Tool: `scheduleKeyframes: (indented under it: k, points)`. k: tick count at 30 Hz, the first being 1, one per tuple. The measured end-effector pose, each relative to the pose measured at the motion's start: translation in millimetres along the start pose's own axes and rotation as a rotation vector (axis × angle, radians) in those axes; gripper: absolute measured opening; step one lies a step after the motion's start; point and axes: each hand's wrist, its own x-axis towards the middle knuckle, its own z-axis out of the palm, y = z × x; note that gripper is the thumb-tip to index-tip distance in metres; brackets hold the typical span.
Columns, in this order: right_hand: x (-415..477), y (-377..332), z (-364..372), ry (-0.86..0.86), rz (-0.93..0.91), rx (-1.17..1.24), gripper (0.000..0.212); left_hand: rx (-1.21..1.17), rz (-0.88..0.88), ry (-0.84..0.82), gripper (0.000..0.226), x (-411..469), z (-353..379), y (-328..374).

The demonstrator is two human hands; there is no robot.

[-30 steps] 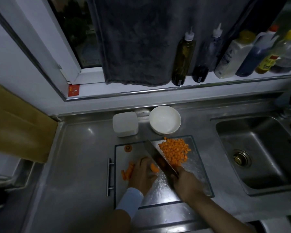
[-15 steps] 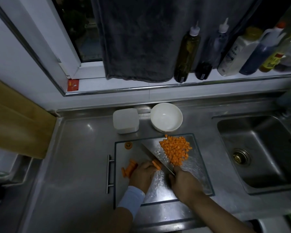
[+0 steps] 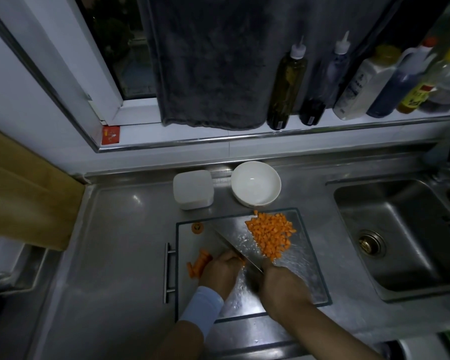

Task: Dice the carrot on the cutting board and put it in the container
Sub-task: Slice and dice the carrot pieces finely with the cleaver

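Observation:
A glass cutting board [image 3: 307,276] lies on the steel counter. A pile of diced carrot [image 3: 270,235] sits at its far right. Carrot strips [image 3: 199,263] lie at the board's left side. My left hand [image 3: 221,271] is curled over a carrot piece [image 3: 242,261] that is mostly hidden under my fingers. My right hand [image 3: 281,287] grips the handle of a cleaver [image 3: 234,240], whose blade stands against my left knuckles. A carrot end [image 3: 197,228] lies at the board's far left corner. A white square container [image 3: 192,189] and a white bowl [image 3: 255,183] stand behind the board.
A sink [image 3: 400,235] opens to the right of the board. Several bottles [image 3: 287,87] stand on the window ledge, and a dark towel [image 3: 208,61] hangs there. A wooden board [image 3: 24,193] leans at the left.
The cleaver has come down next to my left fingers, and the carrot piece is now almost covered by my left hand. The diced pile has not moved.

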Motion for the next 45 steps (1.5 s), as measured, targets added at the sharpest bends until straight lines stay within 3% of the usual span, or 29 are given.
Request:
scheduleKeyframes:
  k: [5, 13, 18, 22, 25, 32, 36, 40, 43, 45]
  points:
    - [8, 4, 3, -0.037, -0.018, -0.007, 0.026, -0.064, -0.017, 0.030, 0.036, 0, 9, -6]
    - [29, 8, 16, -0.082, -0.035, 0.027, 0.025, -0.233, -0.002, 0.057, 0.035, -2, 3, -3]
    - [38, 6, 29, -0.082, -0.060, 0.039, 0.026, -0.196, -0.009, 0.010, 0.040, -6, 1, 0]
    - [43, 1, 31, -0.068, -0.050, 0.089, 0.027, -0.277, -0.016, 0.103, 0.015, -8, 6, -2]
    - [43, 1, 34, -0.052, -0.045, 0.104, 0.025, -0.328, -0.041, 0.170, 0.014, -9, 11, -3]
    - [24, 12, 30, -0.055, -0.032, 0.085, 0.026, -0.214, -0.078, 0.226, 0.019, -12, 21, -12]
    - [27, 12, 27, -0.052, -0.039, 0.104, 0.025, -0.289, -0.131, 0.203, 0.016, -12, 23, -11]
    - [32, 6, 25, -0.045, -0.022, 0.122, 0.029, -0.254, 0.006, 0.200, 0.033, -9, 19, -13]
    - [30, 2, 24, -0.032, 0.028, 0.133, 0.029, -0.062, -0.079, 0.138, 0.029, -12, 3, -2]
    - [28, 2, 25, 0.004, 0.036, 0.130, 0.029, -0.074, -0.038, 0.198, 0.028, -11, 3, -6]
